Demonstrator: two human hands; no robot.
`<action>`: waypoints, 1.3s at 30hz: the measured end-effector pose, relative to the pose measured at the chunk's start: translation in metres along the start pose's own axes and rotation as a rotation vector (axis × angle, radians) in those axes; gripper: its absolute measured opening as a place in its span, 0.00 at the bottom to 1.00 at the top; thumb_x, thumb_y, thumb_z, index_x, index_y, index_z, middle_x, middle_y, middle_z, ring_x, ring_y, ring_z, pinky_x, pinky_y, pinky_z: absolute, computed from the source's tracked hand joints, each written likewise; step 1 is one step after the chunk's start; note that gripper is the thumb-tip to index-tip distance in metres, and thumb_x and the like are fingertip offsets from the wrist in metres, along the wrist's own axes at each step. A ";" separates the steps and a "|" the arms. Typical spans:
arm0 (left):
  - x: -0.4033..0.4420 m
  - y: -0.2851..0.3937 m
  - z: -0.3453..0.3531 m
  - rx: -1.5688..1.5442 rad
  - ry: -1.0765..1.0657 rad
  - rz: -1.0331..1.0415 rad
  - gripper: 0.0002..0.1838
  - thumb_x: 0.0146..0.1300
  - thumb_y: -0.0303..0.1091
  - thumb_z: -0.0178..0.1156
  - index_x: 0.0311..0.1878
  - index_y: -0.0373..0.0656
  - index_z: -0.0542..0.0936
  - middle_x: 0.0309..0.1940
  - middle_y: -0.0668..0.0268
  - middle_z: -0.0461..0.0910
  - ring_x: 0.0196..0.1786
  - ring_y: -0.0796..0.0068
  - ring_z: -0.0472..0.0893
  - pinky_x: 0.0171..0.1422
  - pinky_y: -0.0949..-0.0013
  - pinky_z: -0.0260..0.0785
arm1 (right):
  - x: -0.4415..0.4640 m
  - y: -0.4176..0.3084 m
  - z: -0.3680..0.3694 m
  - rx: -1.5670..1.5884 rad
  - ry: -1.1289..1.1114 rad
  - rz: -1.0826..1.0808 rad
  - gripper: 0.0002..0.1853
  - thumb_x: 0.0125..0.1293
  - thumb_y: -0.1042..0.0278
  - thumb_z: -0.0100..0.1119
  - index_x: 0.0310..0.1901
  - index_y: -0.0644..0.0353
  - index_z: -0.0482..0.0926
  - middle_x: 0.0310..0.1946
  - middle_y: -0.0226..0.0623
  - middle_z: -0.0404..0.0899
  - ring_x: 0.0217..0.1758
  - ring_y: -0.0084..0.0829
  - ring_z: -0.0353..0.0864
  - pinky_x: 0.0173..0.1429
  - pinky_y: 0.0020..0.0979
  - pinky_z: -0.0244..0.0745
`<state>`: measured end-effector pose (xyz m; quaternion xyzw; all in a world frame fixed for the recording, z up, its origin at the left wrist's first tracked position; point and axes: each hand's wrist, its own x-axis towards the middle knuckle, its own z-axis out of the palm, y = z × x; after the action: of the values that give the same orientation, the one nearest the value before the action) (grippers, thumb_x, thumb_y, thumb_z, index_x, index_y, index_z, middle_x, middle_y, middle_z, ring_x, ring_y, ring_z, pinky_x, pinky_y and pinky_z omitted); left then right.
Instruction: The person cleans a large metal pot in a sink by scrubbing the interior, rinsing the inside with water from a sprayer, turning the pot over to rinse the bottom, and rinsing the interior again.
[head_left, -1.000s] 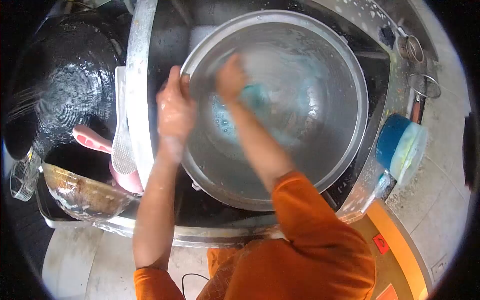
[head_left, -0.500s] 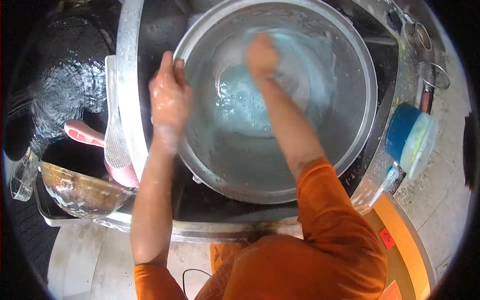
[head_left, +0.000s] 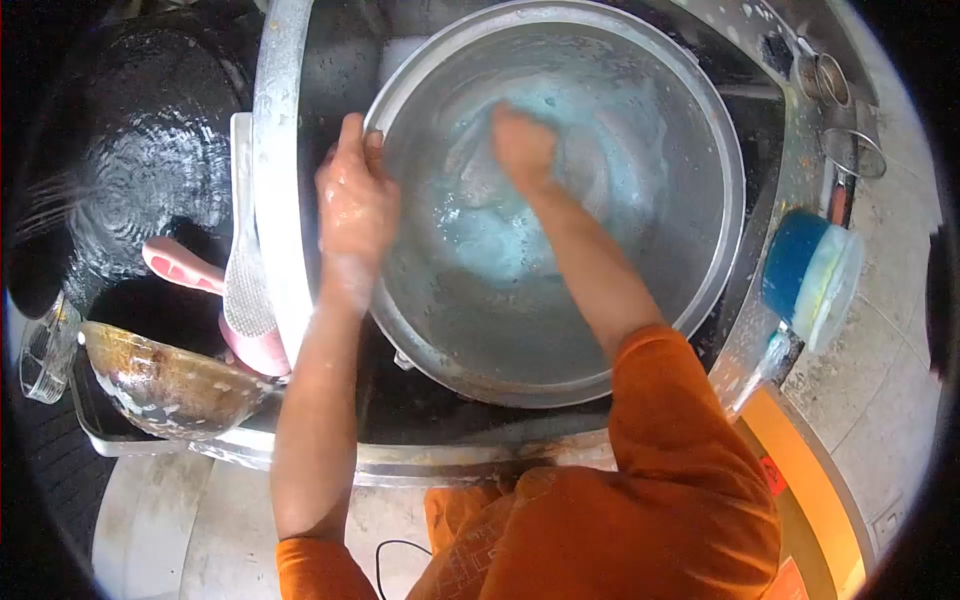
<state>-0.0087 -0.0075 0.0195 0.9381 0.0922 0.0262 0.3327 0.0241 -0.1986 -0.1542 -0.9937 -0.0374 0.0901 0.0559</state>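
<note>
A large round metal basin point(head_left: 660, 290) sits in the sink, with bluish soapy liquid point(head_left: 500, 235) over its bottom. My left hand point(head_left: 357, 200) grips the basin's left rim, its thumb and fingers around the edge. Inside the basin, left of its middle, my right hand point(head_left: 524, 148) is closed and pressed down toward the bottom in the suds. Whatever it holds is hidden under the fingers and blurred.
Left of the metal divider point(head_left: 278, 150) are rippling water point(head_left: 150, 185), a white perforated spatula point(head_left: 248, 290), a pink-handled tool point(head_left: 182, 267) and a stained metal bowl point(head_left: 175, 390). On the right ledge stand a blue container point(head_left: 795, 262) and small strainers point(head_left: 852, 153).
My right hand has circled through the suds from the basin's left part, up and right, then slightly back down. The bluish foam has spread. My left hand has stayed on the rim.
</note>
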 end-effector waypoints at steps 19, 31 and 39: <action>0.003 0.000 0.005 0.061 -0.039 -0.095 0.16 0.72 0.34 0.47 0.53 0.30 0.72 0.37 0.36 0.78 0.43 0.37 0.78 0.44 0.48 0.69 | 0.012 -0.076 0.048 0.075 0.257 0.324 0.28 0.67 0.55 0.51 0.64 0.60 0.60 0.50 0.47 0.69 0.49 0.41 0.69 0.51 0.46 0.62; 0.009 0.004 -0.002 0.051 -0.080 -0.061 0.16 0.70 0.30 0.48 0.58 0.37 0.70 0.35 0.39 0.78 0.41 0.40 0.80 0.41 0.48 0.70 | 0.035 0.172 -0.180 -0.869 0.102 -1.092 0.20 0.58 0.63 0.55 0.54 0.51 0.74 0.60 0.35 0.68 0.67 0.35 0.62 0.66 0.38 0.58; 0.007 -0.007 0.004 0.005 -0.080 -0.153 0.17 0.69 0.28 0.48 0.60 0.39 0.69 0.39 0.43 0.79 0.44 0.47 0.81 0.44 0.53 0.74 | -0.161 0.135 -0.108 -0.578 -0.859 -0.458 0.25 0.65 0.59 0.51 0.61 0.63 0.71 0.64 0.53 0.65 0.67 0.48 0.64 0.71 0.48 0.55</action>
<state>-0.0024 -0.0035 0.0116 0.9294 0.1504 -0.0368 0.3349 -0.1052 -0.3573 -0.0366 -0.8091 -0.2945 0.4581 -0.2206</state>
